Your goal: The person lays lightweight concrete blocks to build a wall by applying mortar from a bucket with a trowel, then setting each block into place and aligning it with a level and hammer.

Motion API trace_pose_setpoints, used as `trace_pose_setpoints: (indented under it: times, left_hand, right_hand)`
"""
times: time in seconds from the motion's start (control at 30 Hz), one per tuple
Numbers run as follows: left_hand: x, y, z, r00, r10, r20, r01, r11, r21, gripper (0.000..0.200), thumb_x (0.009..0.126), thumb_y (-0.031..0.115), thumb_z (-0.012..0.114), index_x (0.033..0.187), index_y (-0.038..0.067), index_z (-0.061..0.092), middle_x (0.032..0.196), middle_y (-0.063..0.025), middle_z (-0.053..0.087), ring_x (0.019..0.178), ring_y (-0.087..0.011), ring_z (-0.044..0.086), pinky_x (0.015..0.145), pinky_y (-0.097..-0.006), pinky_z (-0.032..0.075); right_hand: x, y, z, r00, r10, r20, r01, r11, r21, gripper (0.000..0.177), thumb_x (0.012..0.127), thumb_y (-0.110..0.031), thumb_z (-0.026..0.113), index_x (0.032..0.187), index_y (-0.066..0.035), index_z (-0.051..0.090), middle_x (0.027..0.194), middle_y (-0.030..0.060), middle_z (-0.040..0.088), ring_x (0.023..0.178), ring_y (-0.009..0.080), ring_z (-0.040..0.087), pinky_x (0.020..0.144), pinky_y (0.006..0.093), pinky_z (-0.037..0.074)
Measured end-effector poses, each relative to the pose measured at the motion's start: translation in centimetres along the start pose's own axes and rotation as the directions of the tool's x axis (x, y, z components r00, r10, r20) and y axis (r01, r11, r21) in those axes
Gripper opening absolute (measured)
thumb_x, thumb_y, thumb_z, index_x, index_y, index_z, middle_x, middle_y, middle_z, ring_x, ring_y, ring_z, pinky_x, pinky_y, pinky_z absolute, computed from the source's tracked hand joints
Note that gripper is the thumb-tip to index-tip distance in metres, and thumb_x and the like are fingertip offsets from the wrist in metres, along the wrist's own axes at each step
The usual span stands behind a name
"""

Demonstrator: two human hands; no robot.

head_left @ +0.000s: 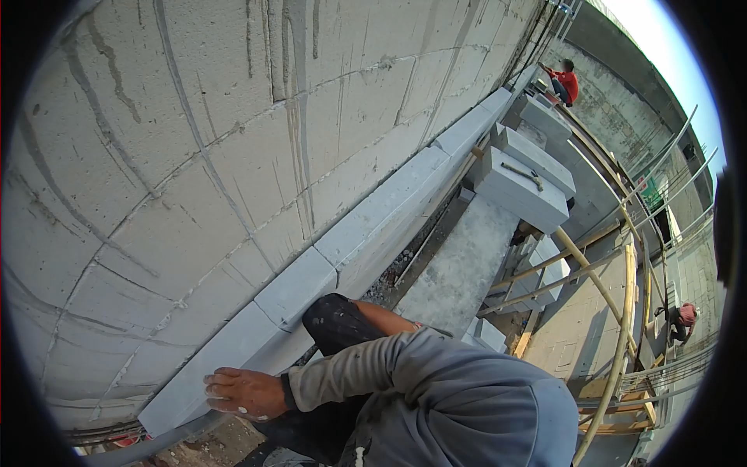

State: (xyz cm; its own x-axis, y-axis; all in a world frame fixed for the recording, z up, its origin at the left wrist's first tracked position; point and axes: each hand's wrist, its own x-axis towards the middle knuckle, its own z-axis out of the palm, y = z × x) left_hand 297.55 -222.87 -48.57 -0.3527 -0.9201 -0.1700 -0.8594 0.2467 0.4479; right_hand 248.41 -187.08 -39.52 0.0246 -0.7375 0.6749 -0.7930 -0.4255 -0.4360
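My left hand (pixel 241 393) comes out of a grey sleeve and presses on the lower end of a long grey block (pixel 233 350). Its fingers curl over the block's edge. This block lies at the near end of a top row of blocks (pixel 389 210) that runs along a tall grey block wall (pixel 179 156). A bent knee in black trousers (pixel 336 321) sits right beside the block. My right hand is out of sight.
A concrete plank (pixel 459 272) runs beside the wall. Beyond it stand stacked grey blocks (pixel 517 194) with a tool (pixel 523 175) on top. Bamboo scaffold poles (pixel 615 342) edge a drop on the right. One person in red (pixel 566 82) crouches far off; another person (pixel 685 319) is below.
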Motion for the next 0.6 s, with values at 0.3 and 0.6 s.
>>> trace_pose_setpoints:
  times: [0.3,0.6]
  left_hand:
    - [-1.4,9.9,3.5,0.935,-0.355,0.012,0.149,0.363,-0.920,0.019,0.083,0.024,0.061,0.071,0.015,0.048,0.059,0.0052,0.041,0.042,-0.0052,0.032,0.037,-0.0211,0.021]
    - [-2.3,14.4,4.5,0.917,-0.331,-0.220,-0.073,0.404,-0.912,0.013,0.083,0.020,0.058,0.077,0.011,0.050,0.062,0.0039,0.043,0.049,-0.0075,0.038,0.042,-0.0248,0.027]
  right_hand:
    - [6.8,3.2,9.5,0.917,0.137,0.374,-0.138,0.990,-0.024,0.013,0.075,-0.014,0.058,0.085,-0.006,0.057,0.067,0.0112,0.059,0.066,0.0315,0.060,0.058,0.0421,0.047]
    - [10.1,3.9,7.4,0.912,0.157,0.378,-0.113,0.984,-0.136,0.009,0.081,-0.015,0.057,0.083,-0.007,0.055,0.070,0.0126,0.060,0.065,0.0310,0.060,0.056,0.0420,0.046]
